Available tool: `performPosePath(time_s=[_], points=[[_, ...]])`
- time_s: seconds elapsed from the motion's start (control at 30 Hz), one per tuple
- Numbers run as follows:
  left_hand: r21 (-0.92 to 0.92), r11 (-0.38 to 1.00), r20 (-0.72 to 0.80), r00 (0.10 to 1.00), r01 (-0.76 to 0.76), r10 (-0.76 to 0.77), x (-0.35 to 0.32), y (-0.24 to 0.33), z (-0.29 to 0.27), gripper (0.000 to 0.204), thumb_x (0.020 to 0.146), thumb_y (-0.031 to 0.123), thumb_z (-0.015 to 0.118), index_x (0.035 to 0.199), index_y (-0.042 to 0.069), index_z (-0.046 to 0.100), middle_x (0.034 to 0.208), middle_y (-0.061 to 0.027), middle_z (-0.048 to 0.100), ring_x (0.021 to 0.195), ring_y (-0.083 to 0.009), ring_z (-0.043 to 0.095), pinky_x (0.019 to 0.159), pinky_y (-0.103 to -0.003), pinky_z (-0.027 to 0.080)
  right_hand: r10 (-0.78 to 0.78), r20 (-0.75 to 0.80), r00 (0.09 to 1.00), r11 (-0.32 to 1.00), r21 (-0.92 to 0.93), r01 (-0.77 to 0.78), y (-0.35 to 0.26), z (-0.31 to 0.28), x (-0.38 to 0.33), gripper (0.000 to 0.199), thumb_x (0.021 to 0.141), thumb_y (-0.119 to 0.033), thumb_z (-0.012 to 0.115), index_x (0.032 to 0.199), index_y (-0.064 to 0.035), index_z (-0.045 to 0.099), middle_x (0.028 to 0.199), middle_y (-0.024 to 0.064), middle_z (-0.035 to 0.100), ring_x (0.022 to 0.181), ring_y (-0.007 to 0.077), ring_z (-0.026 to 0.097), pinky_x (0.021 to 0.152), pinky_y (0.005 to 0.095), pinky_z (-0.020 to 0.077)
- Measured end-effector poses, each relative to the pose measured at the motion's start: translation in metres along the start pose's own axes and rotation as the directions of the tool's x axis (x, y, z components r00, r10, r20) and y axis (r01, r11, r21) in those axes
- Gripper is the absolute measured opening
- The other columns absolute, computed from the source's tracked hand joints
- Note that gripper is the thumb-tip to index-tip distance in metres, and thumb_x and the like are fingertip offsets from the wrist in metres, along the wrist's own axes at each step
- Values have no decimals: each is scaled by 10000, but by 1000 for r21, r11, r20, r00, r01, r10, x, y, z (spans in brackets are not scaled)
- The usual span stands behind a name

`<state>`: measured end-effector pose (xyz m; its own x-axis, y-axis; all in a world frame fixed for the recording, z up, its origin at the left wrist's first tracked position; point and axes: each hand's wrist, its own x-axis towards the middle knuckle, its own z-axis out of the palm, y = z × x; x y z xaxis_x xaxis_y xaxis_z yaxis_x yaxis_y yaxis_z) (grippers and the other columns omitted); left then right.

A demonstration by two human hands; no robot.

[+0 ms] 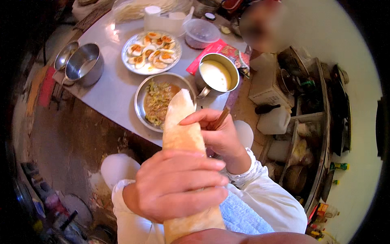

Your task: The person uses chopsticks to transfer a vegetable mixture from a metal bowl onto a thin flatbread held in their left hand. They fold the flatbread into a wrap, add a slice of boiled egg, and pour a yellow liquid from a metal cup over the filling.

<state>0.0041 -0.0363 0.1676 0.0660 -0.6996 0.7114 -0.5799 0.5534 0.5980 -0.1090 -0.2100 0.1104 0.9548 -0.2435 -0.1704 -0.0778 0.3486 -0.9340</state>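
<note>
A long rolled flatbread (181, 136) stands upright in front of me, pale and lightly browned. My left hand (174, 183) is closed around its lower half, fingers wrapped across the front. Higher up, my right hand (221, 136) pinches the roll's right side with thumb and fingertips. A brown wooden stick (222, 118), perhaps a chopstick, also juts from the right hand; the rest of it is hidden. Just behind the roll's top sits a steel dish (140, 106) of shredded greenish-brown food (156, 103), partly covered by the bread.
On the table (106, 103) are a plate of halved eggs (150, 53), a steel mug of pale liquid (216, 76), a lidded plastic tub (201, 31), a red packet (223, 53) and steel pots (84, 65). Shelves (321, 122) line the right; a blue towel (243, 215) lies on my lap.
</note>
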Motion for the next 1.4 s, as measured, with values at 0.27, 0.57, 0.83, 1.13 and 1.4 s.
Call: performPosePath(time_s=[0.27,0.57,0.83,1.13,1.4], points=[[-104,995,-23,1000,7,-10,-2,2,-3,88,817,211,703,885,155,701,933,-16,735,914,-206,701,789,-331,493,-11,53,999,991,131,4,-8,10,0,320,847,33,663,1161,67,610,978,131,688,766,139,668,669,264,563],[-139,988,-39,997,63,-69,-6,4,-14,92,825,228,707,884,161,682,921,-11,731,926,-207,700,806,-336,498,8,35,999,996,90,-11,-7,19,5,290,843,46,649,1132,71,626,962,137,695,734,147,673,654,263,563],[-174,984,0,1000,24,-24,-8,-5,-19,119,855,244,678,879,128,695,908,-39,730,917,-238,703,821,-340,500,28,19,999,996,84,-29,-1,22,7,278,831,44,646,1108,62,639,917,126,700,699,141,673,618,249,545],[-219,973,-140,985,72,-104,-4,-19,-4,193,767,163,648,884,13,684,900,-102,697,892,-272,691,825,-359,525,45,-86,995,997,-62,-50,17,12,17,294,848,-115,692,1091,45,651,852,79,696,659,100,641,530,204,463],[-442,842,-289,840,308,-459,-1,-30,6,120,824,77,725,852,-16,655,865,-128,678,893,-264,669,873,-423,535,-12,-59,998,996,84,17,31,-2,36,312,860,-151,704,1100,23,608,845,89,687,612,142,678,413,172,348]])
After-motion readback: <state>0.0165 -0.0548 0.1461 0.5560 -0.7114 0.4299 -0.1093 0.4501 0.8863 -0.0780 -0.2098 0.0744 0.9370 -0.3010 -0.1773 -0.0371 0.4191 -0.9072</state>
